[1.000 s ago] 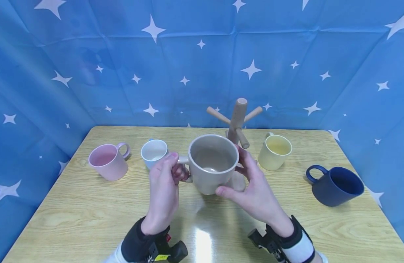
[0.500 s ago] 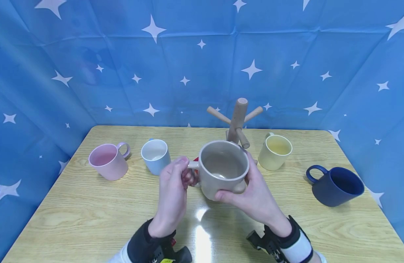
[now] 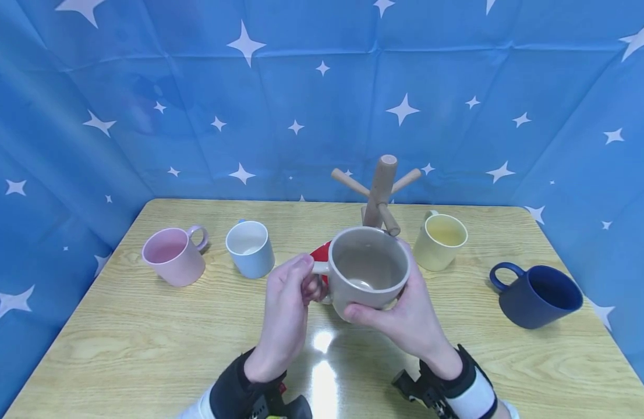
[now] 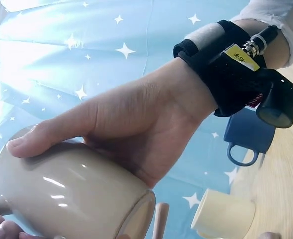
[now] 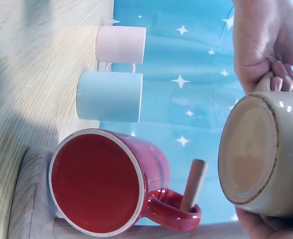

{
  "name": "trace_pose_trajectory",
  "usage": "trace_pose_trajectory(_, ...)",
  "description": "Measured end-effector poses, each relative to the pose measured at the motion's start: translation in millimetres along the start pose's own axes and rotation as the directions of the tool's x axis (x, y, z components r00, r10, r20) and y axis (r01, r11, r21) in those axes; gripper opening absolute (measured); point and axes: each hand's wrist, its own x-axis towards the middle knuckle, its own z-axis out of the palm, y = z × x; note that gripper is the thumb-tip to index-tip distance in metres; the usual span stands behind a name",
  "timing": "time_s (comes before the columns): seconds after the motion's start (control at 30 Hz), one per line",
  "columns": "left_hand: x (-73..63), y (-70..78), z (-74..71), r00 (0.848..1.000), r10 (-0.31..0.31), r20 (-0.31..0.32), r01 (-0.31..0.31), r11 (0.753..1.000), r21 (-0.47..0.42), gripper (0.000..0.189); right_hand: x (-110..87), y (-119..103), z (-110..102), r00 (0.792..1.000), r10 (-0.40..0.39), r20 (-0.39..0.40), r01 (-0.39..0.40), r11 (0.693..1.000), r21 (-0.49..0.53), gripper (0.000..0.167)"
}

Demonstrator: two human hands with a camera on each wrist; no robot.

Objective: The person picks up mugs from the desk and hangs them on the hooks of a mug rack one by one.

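Both hands hold a beige mug (image 3: pixel 366 265) up in front of the wooden mug tree (image 3: pixel 382 186). My left hand (image 3: pixel 285 314) pinches its handle, at the mug's left side. My right hand (image 3: pixel 406 320) grips the body from the right, thumb across the near side; the left wrist view shows this right hand (image 4: pixel 131 119) up close. A red mug (image 5: pixel 96 184) hangs by its handle on a peg of the tree in the right wrist view. From the head only a red sliver shows behind the beige mug, which also hides the tree's base.
A pink mug (image 3: pixel 175 259) and a light blue mug (image 3: pixel 251 253) stand on the left of the wooden table (image 3: pixel 117 349). To the right are a pale yellow mug (image 3: pixel 439 244) and a navy mug (image 3: pixel 537 299). A blue star-printed cloth (image 3: pixel 280 139) hangs behind.
Both hands have carried the beige mug to the right and slightly towards me. Part of the red mug has come into sight behind it. The other mugs stay put.
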Motion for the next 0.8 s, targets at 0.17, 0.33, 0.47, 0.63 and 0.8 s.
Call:
trace_pose_trajectory(0.17, 0.5, -1.9, 0.0, 0.999, 0.028, 0.022, -0.028, 0.999, 0.018, 0.039, -0.1, 0, -1, 1.000, -0.007, -0.008, 0.007, 1.000, -0.012, 0.096)
trace_pose_trajectory(0.33, 0.7, -2.7, -0.4, 0.998, 0.039, 0.043, -0.041, 0.998, 0.043, 0.041, -0.8, 3, -4, 1.000, -0.015, -0.018, 0.014, 0.999, -0.034, 0.093)
trace_pose_trajectory(0.47, 1.2, -3.9, 0.0, 0.997, 0.043, 0.070, -0.046, 0.997, 0.054, 0.042, -2.0, 4, -6, 0.999, -0.015, -0.033, 0.013, 0.998, -0.056, 0.091)
trace_pose_trajectory(0.63, 0.9, -5.8, 0.2, 0.997, 0.026, 0.074, -0.030, 0.998, 0.061, 0.042, -4.9, 4, -6, 0.999, 0.003, -0.040, -0.006, 0.997, -0.081, 0.093)
trace_pose_trajectory(0.8, 2.8, -7.5, 0.8, 0.992, 0.037, 0.123, -0.045, 0.997, 0.062, 0.040, -6.5, 4, -10, 0.998, 0.002, -0.056, -0.007, 0.996, -0.091, 0.094)
